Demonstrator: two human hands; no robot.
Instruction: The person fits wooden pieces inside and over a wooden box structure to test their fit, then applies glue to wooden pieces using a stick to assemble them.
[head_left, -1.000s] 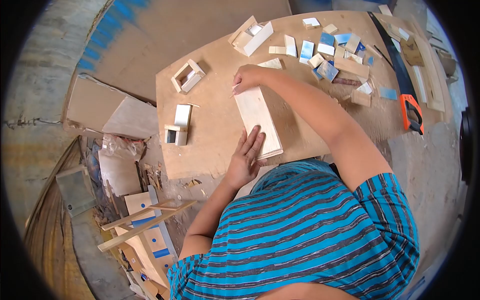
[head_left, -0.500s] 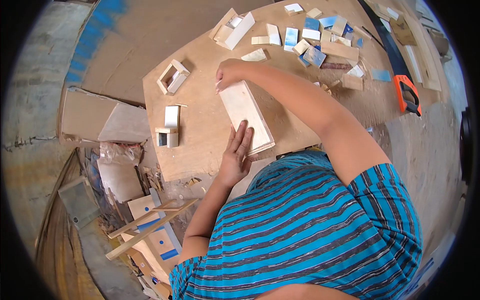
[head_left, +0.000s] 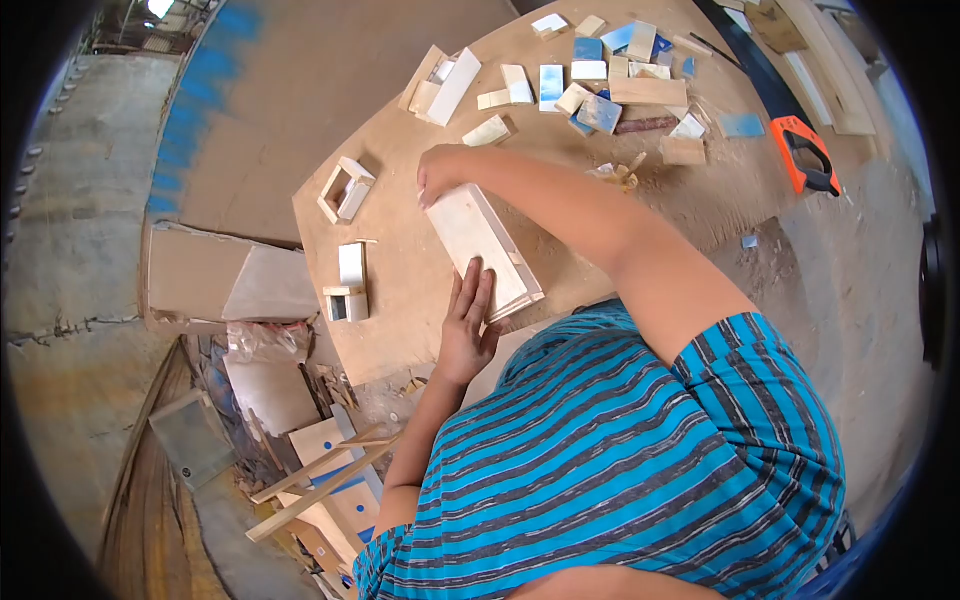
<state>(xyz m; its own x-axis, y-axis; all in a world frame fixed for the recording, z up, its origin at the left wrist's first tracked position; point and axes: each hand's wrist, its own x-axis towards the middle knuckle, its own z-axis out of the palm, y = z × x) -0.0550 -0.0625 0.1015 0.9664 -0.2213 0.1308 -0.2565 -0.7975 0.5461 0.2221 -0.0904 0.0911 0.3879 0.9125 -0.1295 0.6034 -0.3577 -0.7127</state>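
- We see the tabletop [head_left: 395, 240] spreading beneath everything here.
- At its far right lies the saw [head_left: 775, 92], handle toward us.
- Near the table's near edge, between our hands, sits the long wooden box [head_left: 468, 238], its long axis slanting from far left to near right.
- Our right hand [head_left: 437, 172] curls at the box's far end; we cannot tell whether it grips.
- Our left hand [head_left: 468, 325] lies open, fingers extended over the box's near left side.
- Beyond, toward the right, small offcuts [head_left: 648, 92] cluster.
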